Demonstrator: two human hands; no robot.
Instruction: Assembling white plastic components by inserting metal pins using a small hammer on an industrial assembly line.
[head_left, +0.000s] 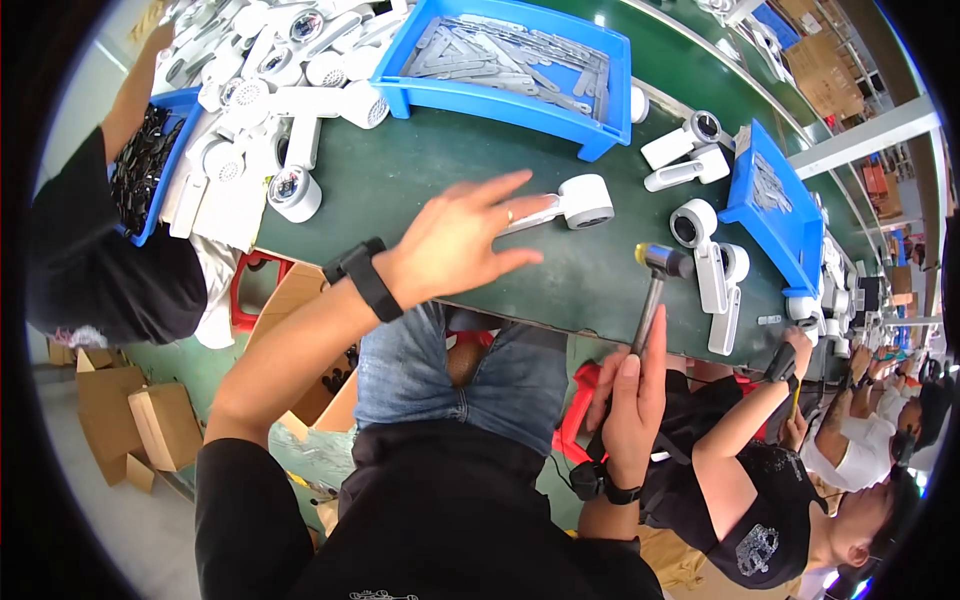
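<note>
My left hand [455, 240] hovers over the near part of the green table [385, 165], fingers spread. Its fingertips overlap the handle of a white handheld device [588, 202] with a round drum-shaped head, which lies on its side; whether they touch it I cannot tell. In my right hand [638, 400] is a small mallet [649, 310], held by its handle. The mallet's head, one face yellow and the other dark, is raised near the table's front edge, to the right of the device.
A blue tray [500, 105] of flat grey strips stands beyond my hands, with another blue tray [748, 212] at right. White devices [708, 265] lie beside it, and more are heaped at left [300, 100]. People work on both sides. Cardboard boxes [165, 425] stand on the floor.
</note>
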